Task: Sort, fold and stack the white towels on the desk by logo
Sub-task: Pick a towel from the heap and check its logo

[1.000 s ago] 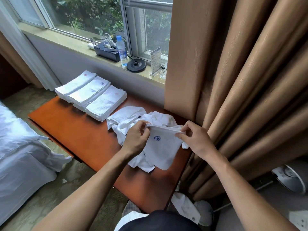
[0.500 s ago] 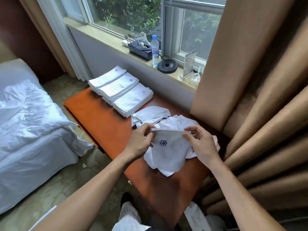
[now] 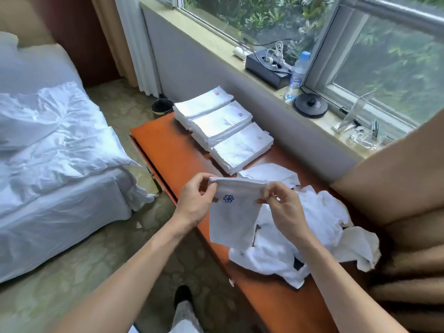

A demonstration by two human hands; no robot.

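A white towel with a blue flower logo (image 3: 234,213) hangs above the orange desk (image 3: 177,150). My left hand (image 3: 195,199) pinches its upper left corner and my right hand (image 3: 283,207) pinches the upper right edge. Under and to the right of it lies a crumpled heap of white towels (image 3: 319,236). Three folded stacks stand in a row at the desk's far end: the far stack with a red logo (image 3: 204,103), the middle stack with a blue logo (image 3: 221,122), the near stack with a red logo (image 3: 241,147).
A bed with white bedding (image 3: 55,150) stands left of the desk, with a carpeted gap between. On the windowsill sit a black box (image 3: 266,68), a water bottle (image 3: 296,76) and a black round base (image 3: 311,105). Tan curtains (image 3: 394,200) hang at the right.
The view has swung left, bringing the bed further in. Both hands keep their hold on the blue-logo towel, now held further left, off the heap.
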